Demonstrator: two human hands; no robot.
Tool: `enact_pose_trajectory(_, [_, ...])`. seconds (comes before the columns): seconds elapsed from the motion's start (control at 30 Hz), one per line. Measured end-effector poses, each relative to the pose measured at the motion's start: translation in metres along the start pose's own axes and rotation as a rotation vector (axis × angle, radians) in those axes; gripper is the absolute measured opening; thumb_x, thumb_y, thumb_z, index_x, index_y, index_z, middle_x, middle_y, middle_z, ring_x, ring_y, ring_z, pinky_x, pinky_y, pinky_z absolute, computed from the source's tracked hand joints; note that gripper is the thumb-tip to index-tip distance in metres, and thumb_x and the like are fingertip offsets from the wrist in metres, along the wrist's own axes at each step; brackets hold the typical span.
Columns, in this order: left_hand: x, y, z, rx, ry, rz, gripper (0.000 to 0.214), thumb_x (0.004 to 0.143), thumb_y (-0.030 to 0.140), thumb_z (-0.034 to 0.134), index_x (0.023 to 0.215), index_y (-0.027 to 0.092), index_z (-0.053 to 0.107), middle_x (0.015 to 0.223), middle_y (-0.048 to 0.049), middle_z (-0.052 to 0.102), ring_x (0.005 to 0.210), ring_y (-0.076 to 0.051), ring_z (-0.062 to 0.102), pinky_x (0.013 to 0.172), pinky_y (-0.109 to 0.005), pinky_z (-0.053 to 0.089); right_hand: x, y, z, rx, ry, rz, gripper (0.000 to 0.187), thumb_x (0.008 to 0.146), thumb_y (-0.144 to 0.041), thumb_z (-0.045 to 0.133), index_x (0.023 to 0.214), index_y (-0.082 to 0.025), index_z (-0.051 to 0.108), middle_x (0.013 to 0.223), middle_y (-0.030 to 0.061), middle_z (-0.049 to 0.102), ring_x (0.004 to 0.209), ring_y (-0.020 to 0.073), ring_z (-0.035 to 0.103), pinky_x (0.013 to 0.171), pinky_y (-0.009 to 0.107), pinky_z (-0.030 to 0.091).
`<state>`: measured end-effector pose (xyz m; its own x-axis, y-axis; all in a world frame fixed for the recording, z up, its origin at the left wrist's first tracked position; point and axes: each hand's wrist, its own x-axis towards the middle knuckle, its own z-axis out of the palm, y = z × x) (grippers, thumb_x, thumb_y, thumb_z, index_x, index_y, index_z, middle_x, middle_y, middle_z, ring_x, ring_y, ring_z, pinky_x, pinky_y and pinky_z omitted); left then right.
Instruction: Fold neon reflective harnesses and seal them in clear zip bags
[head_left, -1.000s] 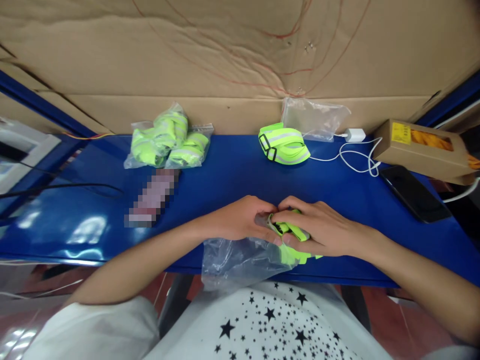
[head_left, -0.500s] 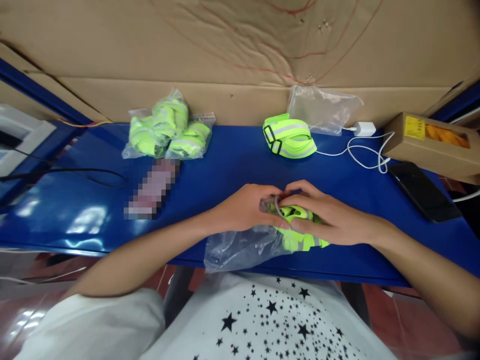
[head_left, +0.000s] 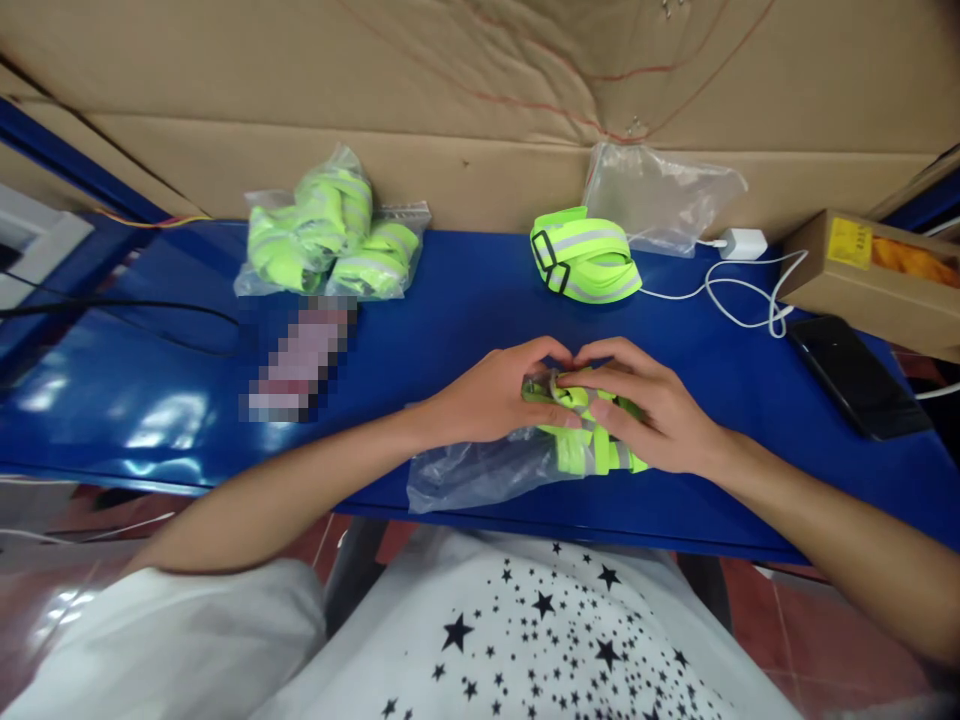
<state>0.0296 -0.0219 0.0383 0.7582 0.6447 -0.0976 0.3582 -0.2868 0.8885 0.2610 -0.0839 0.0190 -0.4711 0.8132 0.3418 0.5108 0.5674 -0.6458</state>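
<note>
Cardboard backing (head_left: 300, 60), brown and creased, spans the far side of my remote view. Before it, glossy blue worktop (head_left: 450, 300). At right, brown cardboard box (head_left: 892, 295) with yellow label. Far edge, left: three neon yellow-green bundles in clear bags (head_left: 322, 225), piled together. Near edge: crumpled clear plastic bag (head_left: 487, 475). Black glossy phone (head_left: 859, 375) flat beside the box.

Left grip (head_left: 495, 400): thumb and fingers pinching the near strap. Right grip (head_left: 664, 415): fingers curled over that strap, thumb against it. Beyond both, neon coil with black buckles (head_left: 600, 260), out of reach of the fingers.

Held piece: neon yellow-green strap with grey bands (head_left: 600, 450), at the crumpled bag's right end; I cannot tell whether any lies inside. Smallest noted: white charger block (head_left: 744, 243).

Step in hand, I judge: gathering folds compactly beside the plastic. Next move calls for one grip securing those folds, freeing the other to manage the bag mouth.
</note>
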Motion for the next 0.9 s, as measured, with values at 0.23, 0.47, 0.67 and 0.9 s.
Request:
enact_pose_trajectory(0.23, [-0.002,0.002,0.005,0.071,0.036,-0.011,0.068,0.076,0.056,0.085,0.127,0.024,0.054,0.099,-0.0004,0.071,0.089,-0.021,0.067,0.075,-0.03,0.045,0.009,0.007,0.006,-0.029,0.076,0.044,0.019,0.101,-0.031,0.059,0.118,-0.025,0.063,0.115,0.0088,0.062,0.107,0.0235,0.063,0.09,0.039,0.054])
enact_pose_trajectory(0.47, [-0.003,0.004,0.004,0.039,0.005,-0.014,0.062,0.077,0.059,0.083,0.119,0.025,0.052,0.084,0.0057,0.067,0.072,-0.015,0.059,0.066,-0.027,0.038,0.006,0.004,0.007,0.068,0.087,-0.054,0.013,0.099,-0.026,0.062,0.109,-0.024,0.07,0.11,0.0066,0.064,0.097,0.0193,0.067,0.084,0.035,0.055])
enact_pose_trajectory(0.67, [-0.003,0.002,0.004,0.007,0.005,-0.033,0.069,0.074,0.058,0.086,0.125,0.025,0.05,0.086,0.0044,0.069,0.074,-0.016,0.062,0.066,-0.027,0.039,0.004,0.004,-0.003,0.133,-0.028,-0.002,0.021,0.102,-0.025,0.058,0.117,-0.026,0.072,0.122,0.0082,0.063,0.113,0.0209,0.066,0.095,0.036,0.055])
enact_pose_trajectory(0.9, [-0.007,0.013,0.006,0.193,0.014,0.007,0.075,0.075,0.055,0.086,0.133,0.027,0.049,0.083,0.0064,0.065,0.068,-0.014,0.059,0.067,-0.026,0.039,-0.001,0.004,0.007,-0.003,0.077,0.006,0.021,0.095,-0.013,0.056,0.107,-0.024,0.069,0.12,0.0075,0.063,0.101,0.0192,0.068,0.083,0.032,0.056])
